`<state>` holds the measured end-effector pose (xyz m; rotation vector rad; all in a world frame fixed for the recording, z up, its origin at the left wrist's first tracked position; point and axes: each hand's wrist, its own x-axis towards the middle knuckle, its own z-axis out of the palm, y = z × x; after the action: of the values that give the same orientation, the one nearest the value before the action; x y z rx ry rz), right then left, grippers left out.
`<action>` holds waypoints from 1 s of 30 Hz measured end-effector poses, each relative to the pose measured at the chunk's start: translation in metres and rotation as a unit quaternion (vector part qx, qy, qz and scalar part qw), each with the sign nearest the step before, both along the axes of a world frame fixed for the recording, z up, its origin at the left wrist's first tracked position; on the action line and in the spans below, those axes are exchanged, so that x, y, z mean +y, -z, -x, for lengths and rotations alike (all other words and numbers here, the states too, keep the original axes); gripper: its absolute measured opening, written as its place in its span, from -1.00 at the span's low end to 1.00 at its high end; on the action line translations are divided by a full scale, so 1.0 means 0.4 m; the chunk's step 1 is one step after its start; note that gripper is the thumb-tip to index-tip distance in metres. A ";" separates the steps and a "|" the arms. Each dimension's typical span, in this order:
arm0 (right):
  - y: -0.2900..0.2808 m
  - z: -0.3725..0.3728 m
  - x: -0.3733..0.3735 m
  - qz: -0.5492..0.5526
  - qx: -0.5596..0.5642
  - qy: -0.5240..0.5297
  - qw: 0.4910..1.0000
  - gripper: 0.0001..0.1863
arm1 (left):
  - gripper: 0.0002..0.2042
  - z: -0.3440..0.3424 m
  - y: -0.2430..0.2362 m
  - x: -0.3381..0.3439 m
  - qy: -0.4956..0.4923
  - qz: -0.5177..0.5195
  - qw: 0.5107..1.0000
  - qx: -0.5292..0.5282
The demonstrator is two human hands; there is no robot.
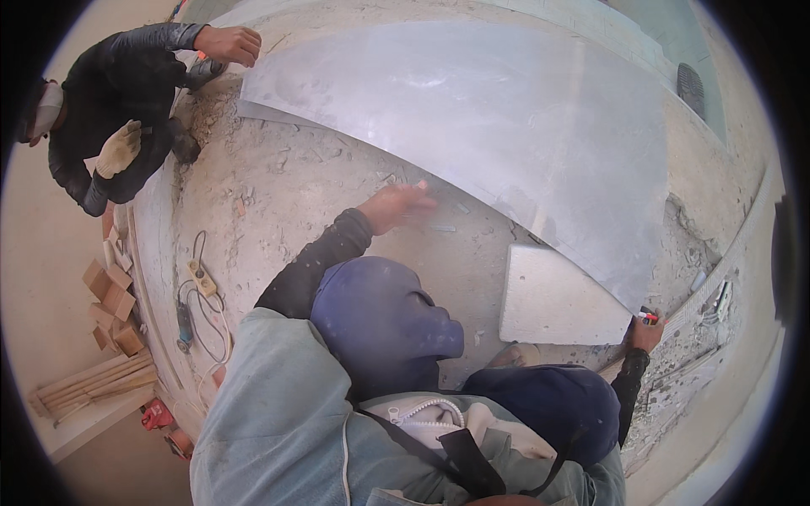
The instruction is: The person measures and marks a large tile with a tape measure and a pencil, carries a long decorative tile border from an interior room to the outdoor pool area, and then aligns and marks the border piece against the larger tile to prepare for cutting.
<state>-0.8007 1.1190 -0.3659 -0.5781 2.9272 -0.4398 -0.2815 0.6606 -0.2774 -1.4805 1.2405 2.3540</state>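
Note:
A large, thin grey sheet [472,110] with a smooth, slightly shiny face spreads in front of me. Its near edge slants from the far left down to a corner at my right. My right hand [648,336] is closed at that corner, around a small red-and-white object [647,318] whose kind I cannot make out. Over the dusty floor, short of the sheet's near edge, my left hand [396,207] reaches out, fingers extended and a little blurred, holding nothing visible. A white foam-like block [557,299] lies partly under the sheet near my right knee.
At far left a co-worker [118,93] crouches, one bare hand by the sheet's corner, the other gloved. A power strip [202,278], cables and a grinder-like tool [184,327] lie left. Cardboard [110,299] and wooden strips [101,384] are beyond. Rubble [675,405] lines the right.

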 end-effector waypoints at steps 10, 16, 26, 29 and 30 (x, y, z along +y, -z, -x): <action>-0.134 0.017 -0.167 0.327 -0.275 0.040 0.904 -0.60 | -0.56 0.117 0.042 0.002 -0.097 0.049 0.994 0.028; -0.196 -0.016 -0.270 0.147 -0.182 -0.032 0.972 -0.71 | -0.59 0.132 0.087 0.010 -0.162 0.084 0.983 0.001; -0.171 0.043 -0.328 0.095 -0.162 -0.043 0.981 -0.82 | -0.61 0.148 0.076 0.006 -0.162 0.095 0.982 0.036; -0.181 0.083 -0.358 0.129 -0.146 -0.043 0.980 -0.83 | -0.58 0.167 0.061 -0.009 -0.147 0.109 0.983 0.031; -0.187 0.097 -0.372 0.149 -0.141 -0.054 0.977 -0.83 | -0.56 0.176 0.057 -0.016 -0.140 0.121 0.982 0.034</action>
<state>-0.8396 0.9703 -0.2913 -0.6446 2.5628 -0.8772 -0.3520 0.6540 -0.3001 -1.7678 1.4663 2.5191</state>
